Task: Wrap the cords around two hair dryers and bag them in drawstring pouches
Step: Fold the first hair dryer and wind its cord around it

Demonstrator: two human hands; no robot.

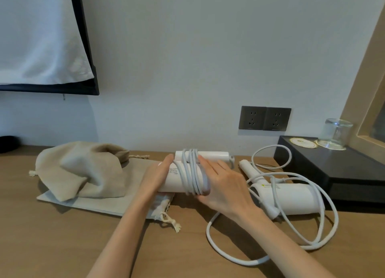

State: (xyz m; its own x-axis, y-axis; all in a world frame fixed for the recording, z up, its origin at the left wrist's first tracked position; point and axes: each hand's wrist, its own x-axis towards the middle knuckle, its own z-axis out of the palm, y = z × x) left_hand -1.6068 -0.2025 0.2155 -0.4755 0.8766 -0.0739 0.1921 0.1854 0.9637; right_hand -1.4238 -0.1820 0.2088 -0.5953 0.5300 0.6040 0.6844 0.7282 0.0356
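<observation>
A white hair dryer [175,179] lies on the wooden desk with its white cord [190,173] coiled several times round its folded body. My left hand [156,175] cups the dryer's left end. My right hand [224,186] lies over the coils, fingers mostly straight, thumb under the front edge. A second white hair dryer [291,196] lies to the right, its cord [312,242] loose in big loops over the desk. Two beige drawstring pouches sit at left: one crumpled [83,169], one flat [116,200] beneath it and under my left wrist.
A black box [333,169] with a round coaster and an upturned glass [336,134] stands at the right. Two dark wall sockets [264,118] sit above the desk. A black-framed board with white cloth hangs at upper left. The desk's front area is bare wood.
</observation>
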